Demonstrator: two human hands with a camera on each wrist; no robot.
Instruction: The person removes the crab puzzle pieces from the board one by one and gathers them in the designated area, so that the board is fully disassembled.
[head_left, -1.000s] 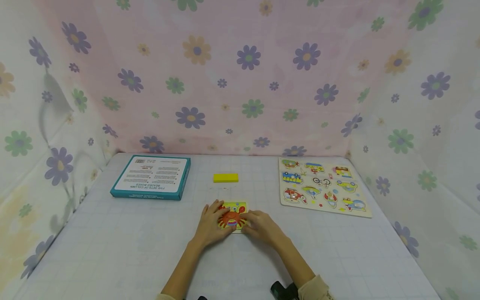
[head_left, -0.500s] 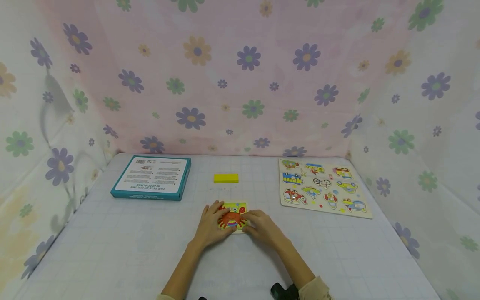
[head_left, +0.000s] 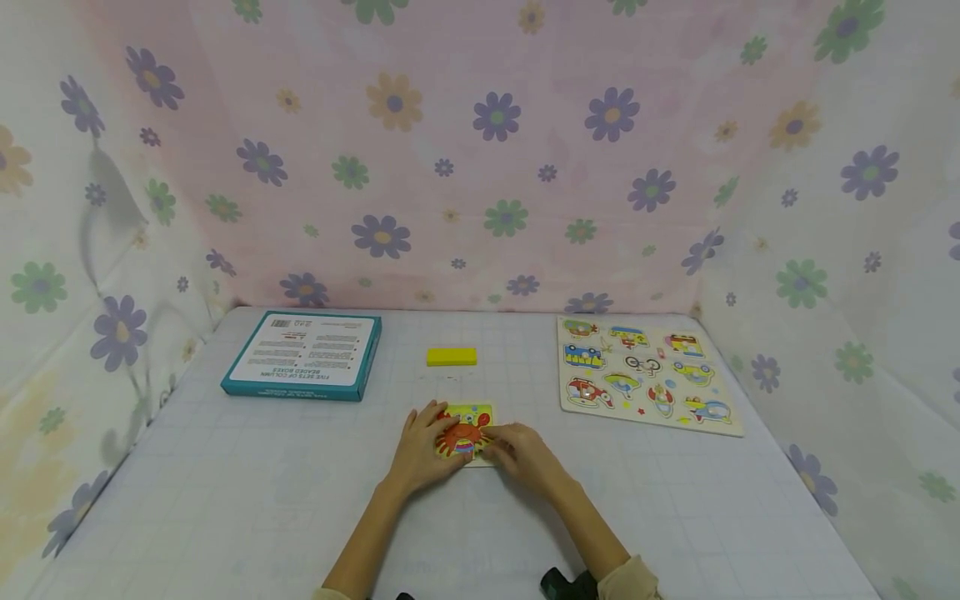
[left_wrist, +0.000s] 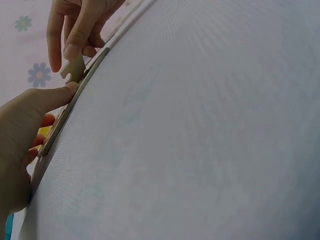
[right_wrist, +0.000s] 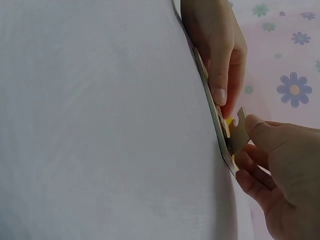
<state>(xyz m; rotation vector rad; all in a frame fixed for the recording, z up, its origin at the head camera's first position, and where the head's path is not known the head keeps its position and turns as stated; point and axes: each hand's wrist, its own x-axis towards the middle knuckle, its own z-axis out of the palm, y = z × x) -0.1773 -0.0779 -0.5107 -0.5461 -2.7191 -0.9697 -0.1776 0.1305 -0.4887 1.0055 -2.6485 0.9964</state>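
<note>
A small square jigsaw puzzle (head_left: pixel 462 435) with a red crab on yellow lies on the white-covered table between the hands. My left hand (head_left: pixel 420 452) holds it at its left side, the thumb along the near edge and the fingers over the top. At the puzzle's right side, my right hand (head_left: pixel 529 457) pinches a thin notched jigsaw piece (right_wrist: pixel 240 134) between thumb and fingers. Both wrist views show this piece tilted up from the board, its lower edge at the board (left_wrist: pixel 95 66). The fingers partly hide the piece's printed face.
Beyond the puzzle lies a yellow block (head_left: pixel 452 357). A flat teal-edged box (head_left: pixel 303 354) is at the back left, and a wooden vehicle puzzle board (head_left: pixel 645 372) at the back right. A dark object (head_left: pixel 567 582) sits by the right sleeve. Flowered cloth surrounds the table.
The right hand's fingers have shifted slightly at the puzzle's lower right corner. The left hand and everything else on the table stay in place.
</note>
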